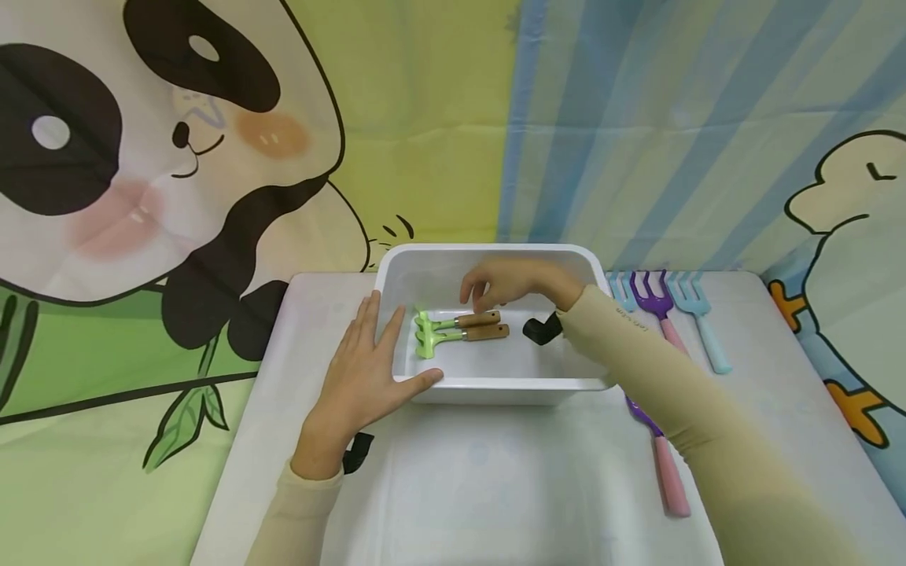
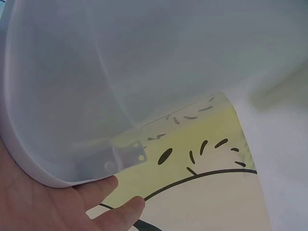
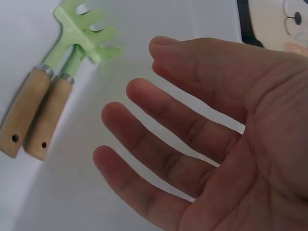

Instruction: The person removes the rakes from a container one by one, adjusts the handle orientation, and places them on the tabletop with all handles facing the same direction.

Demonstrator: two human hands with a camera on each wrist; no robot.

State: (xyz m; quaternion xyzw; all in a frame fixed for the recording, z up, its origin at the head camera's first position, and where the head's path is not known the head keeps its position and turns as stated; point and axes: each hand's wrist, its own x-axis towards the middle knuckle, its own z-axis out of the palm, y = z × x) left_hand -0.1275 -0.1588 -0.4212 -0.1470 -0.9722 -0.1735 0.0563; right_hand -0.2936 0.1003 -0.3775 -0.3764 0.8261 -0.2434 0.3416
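Observation:
A white plastic bin [image 1: 495, 384] stands on the table. Inside lie two small hand rakes side by side, the nearer rake [image 1: 486, 332] and the farther rake [image 1: 477, 319], both with light green heads and wooden handles. My left hand [image 1: 361, 385] is at the bin's left front corner, fingers spread along the left side and thumb on the front rim. The left wrist view shows those fingers against the bin's wall [image 2: 57, 96]. Over the bin's interior, my right hand [image 1: 515, 281] holds nothing. Its fingers are loosely bent, apart from the rakes, in the right wrist view.
Right of the bin lie a light blue hand fork [image 1: 697, 314], a purple fork [image 1: 654, 303] with a pink handle and another light blue fork [image 1: 623, 291], partly hidden. A pink-handled purple tool [image 1: 668, 475] lies nearer, its head under my right sleeve. A printed curtain [image 1: 439, 118] hangs behind.

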